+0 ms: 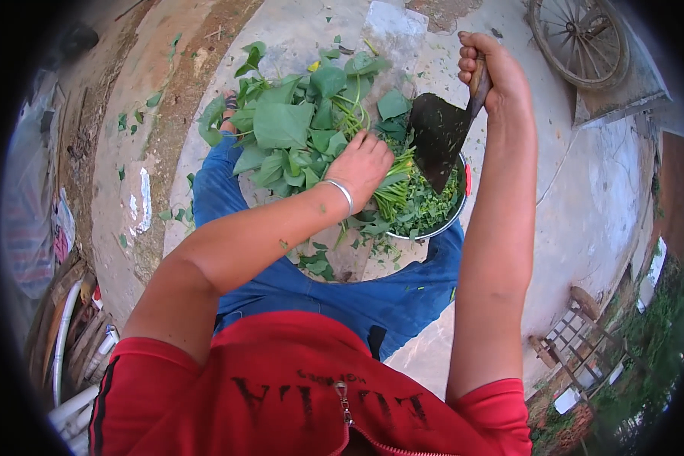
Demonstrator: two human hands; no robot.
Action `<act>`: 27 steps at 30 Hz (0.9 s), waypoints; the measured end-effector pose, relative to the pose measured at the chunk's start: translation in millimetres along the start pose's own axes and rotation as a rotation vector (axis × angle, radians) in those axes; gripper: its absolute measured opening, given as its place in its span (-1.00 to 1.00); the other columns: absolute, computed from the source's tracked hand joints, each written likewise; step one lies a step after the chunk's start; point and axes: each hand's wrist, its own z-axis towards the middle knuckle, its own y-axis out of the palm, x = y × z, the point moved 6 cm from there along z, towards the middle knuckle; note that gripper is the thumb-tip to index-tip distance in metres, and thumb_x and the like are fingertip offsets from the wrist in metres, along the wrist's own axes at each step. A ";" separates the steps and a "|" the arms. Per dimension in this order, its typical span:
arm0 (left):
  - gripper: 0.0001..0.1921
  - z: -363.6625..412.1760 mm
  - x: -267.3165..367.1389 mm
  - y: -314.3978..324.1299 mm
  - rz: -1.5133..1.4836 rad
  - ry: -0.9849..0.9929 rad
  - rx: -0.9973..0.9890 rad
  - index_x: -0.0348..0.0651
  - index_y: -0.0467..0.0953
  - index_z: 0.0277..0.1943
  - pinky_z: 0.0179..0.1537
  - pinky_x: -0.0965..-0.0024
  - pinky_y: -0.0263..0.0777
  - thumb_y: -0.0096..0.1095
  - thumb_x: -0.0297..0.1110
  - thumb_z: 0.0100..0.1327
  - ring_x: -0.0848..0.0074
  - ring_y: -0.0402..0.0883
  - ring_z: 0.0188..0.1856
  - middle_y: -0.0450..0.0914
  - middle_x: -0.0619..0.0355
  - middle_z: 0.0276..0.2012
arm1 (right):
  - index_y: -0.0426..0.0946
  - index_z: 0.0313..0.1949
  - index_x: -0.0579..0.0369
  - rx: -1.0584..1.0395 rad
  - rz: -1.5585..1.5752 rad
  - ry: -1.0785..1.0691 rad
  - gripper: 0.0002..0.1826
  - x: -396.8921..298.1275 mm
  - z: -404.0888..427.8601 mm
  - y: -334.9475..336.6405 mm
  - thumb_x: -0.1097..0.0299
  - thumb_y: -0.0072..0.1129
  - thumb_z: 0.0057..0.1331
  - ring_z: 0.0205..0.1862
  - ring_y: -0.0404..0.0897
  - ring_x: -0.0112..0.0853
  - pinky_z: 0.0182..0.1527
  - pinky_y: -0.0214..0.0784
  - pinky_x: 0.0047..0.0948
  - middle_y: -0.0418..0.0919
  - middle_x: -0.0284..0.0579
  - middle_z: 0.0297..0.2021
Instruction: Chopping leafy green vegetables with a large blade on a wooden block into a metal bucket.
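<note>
My left hand (366, 162) presses round a bundle of leafy green vines (288, 122), whose broad leaves spread to the left. The bundle's cut stem ends (392, 196) poke out to the right of my fingers, above a round basin with a pale rim (463, 200). Chopped greens (433, 199) fill the visible part of the basin. Raised to the right, my right hand (493, 65) grips the wooden handle (480, 85) of a cleaver. Its wide dark blade (438, 134) hangs over the basin, flecked with green bits and apart from the stems.
My legs in blue jeans (353, 296) flank the greens. Loose leaves (318, 263) litter the concrete ground (553, 228). A spoked wheel (578, 43) stands at upper right, and a metal-framed cart (581, 347) lies lower right. Wooden poles and pipes (71, 336) are piled at left.
</note>
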 end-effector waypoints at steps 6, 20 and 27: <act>-0.50 -15.9 6.0 1.4 0.026 0.026 0.168 -0.28 0.43 0.05 0.43 0.09 0.09 0.30 -0.50 -0.03 0.11 0.40 0.17 0.45 -0.03 -0.07 | 0.45 -0.20 0.22 -0.085 -0.014 0.008 -0.84 1.0 29.3 -20.7 0.38 0.12 0.36 -0.56 0.35 -0.59 -0.58 0.24 -0.58 0.38 -0.35 -0.54; -0.61 1.2 0.7 10.9 0.012 -0.058 0.161 -0.25 0.44 0.02 0.44 0.10 0.08 0.21 -0.45 0.08 0.15 0.39 0.21 0.44 -0.02 -0.07 | 0.57 -0.31 0.27 0.219 -0.024 -0.239 -0.93 109.1 -157.6 13.6 0.61 0.13 0.23 -0.62 0.46 -0.62 -0.58 0.26 -0.62 0.53 -0.30 -0.57; -0.57 5.2 14.8 6.6 0.051 -0.047 0.055 -0.30 0.43 0.01 0.44 0.11 0.07 0.26 -0.43 0.03 0.12 0.38 0.22 0.44 -0.05 -0.05 | 0.48 -0.49 0.16 0.095 0.004 -0.168 -0.78 0.0 -10.1 -12.7 0.32 0.18 0.26 -0.71 0.39 -0.51 -0.60 0.23 -0.49 0.47 -0.21 -0.70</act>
